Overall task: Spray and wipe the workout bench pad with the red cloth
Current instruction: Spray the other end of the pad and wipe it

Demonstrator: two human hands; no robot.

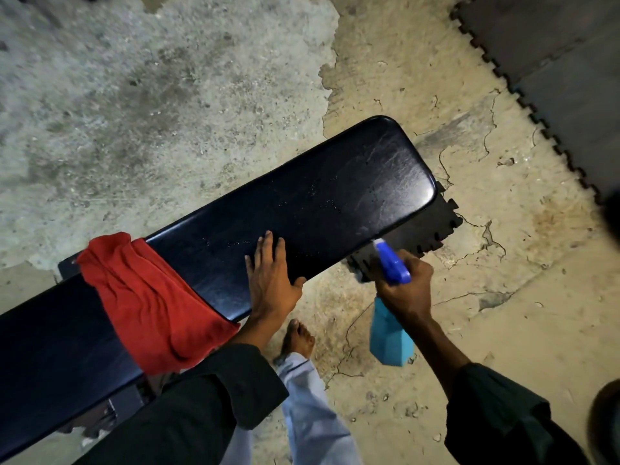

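Dark sleeves [188,407] nearest. Red cloth [147,303] draped across black bench pad [335,193], creased, untouched. Pad glossy, scuffed, droplets along centre. Left hand [271,273] flat, fingers spread, on pad's near edge. Right hand [402,286] grips blue spray bottle [391,333], nozzle toward pad

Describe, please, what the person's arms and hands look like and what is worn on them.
Both arms are covered by long, loose, dark sleeves with wide cuffs that end just above the wrists. The left hand and the right hand are bare: no gloves, and no rings, watch or bracelet can be seen. The sleeves show no markings or logos.
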